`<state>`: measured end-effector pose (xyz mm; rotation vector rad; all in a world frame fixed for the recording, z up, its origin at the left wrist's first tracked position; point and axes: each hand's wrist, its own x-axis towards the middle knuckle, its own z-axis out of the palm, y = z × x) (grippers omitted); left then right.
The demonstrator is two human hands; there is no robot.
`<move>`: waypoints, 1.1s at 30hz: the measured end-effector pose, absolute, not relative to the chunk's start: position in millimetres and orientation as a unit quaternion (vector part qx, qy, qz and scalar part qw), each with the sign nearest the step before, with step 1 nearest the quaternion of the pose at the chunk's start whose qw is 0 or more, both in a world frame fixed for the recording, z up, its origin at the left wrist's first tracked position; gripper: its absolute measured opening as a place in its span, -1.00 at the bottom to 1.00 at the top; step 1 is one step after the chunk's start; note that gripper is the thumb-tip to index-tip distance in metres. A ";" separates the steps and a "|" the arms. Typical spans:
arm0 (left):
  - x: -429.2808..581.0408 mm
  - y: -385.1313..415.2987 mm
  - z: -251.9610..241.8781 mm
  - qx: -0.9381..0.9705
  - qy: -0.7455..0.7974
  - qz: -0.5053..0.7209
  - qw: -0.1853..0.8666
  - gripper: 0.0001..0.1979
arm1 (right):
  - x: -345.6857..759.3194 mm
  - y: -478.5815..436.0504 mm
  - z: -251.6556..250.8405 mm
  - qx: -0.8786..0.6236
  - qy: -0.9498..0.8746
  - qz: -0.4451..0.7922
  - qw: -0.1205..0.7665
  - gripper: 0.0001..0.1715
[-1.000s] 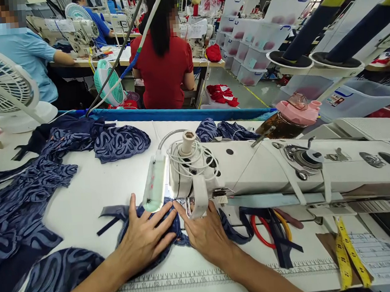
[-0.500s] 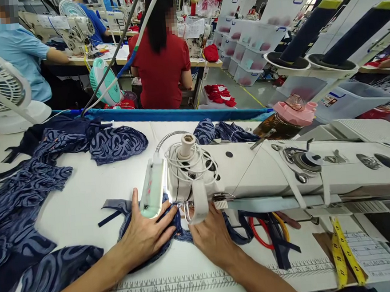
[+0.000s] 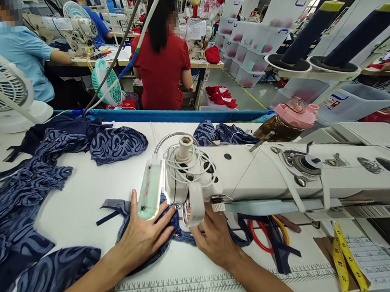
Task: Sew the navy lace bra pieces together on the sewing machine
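A navy patterned bra (image 3: 146,258) lies under the head of a white sewing machine (image 3: 250,169), its band running to the right. My left hand (image 3: 144,234) rests on the cup with fingers spread, the tips close to the needle area. My right hand (image 3: 216,240) is closed at the band just right of the needle; the machine head hides some of its fingertips. A pale green lamp (image 3: 150,189) hangs above my left fingers. The needle and the stitched spot are hidden.
More navy patterned pieces (image 3: 21,198) are heaped on the left. A ruler strip (image 3: 171,286) runs along the front. Red rings (image 3: 259,237), a yellow measuring tape (image 3: 339,256) and a pink-lidded jug (image 3: 282,122) are on the right. A person in red (image 3: 161,72) sits beyond the table.
The view has shifted slightly. My hands stay at nearly the same places on the bra, and the fabric by the needle has moved very little.
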<state>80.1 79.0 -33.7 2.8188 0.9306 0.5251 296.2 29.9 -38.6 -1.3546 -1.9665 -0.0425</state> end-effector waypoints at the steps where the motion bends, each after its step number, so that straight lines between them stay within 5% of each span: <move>1: 80.3 79.5 -33.3 0.934 0.306 0.174 0.059 -0.59 | 298.1 31.5 -39.2 -0.535 -0.762 -0.017 0.363 -0.76; 5: 80.9 80.3 -32.5 0.938 0.297 0.175 0.035 -0.62 | 303.7 37.7 -42.3 -0.569 -0.754 -0.037 0.327 -0.62; 24: 74.0 78.9 -28.8 0.945 0.296 0.135 0.026 -0.59 | 300.4 36.7 -42.4 -0.529 -0.767 -0.028 0.363 -0.77; 28: 84.0 43.9 -20.4 0.928 0.347 0.137 0.010 -0.34 | 300.1 33.4 -42.1 -0.526 -0.770 -0.021 0.361 -0.80; 33: 92.8 8.7 -37.1 0.881 0.389 0.264 -0.044 -0.74 | 297.8 20.1 -31.8 -0.515 -0.798 0.025 0.312 -0.82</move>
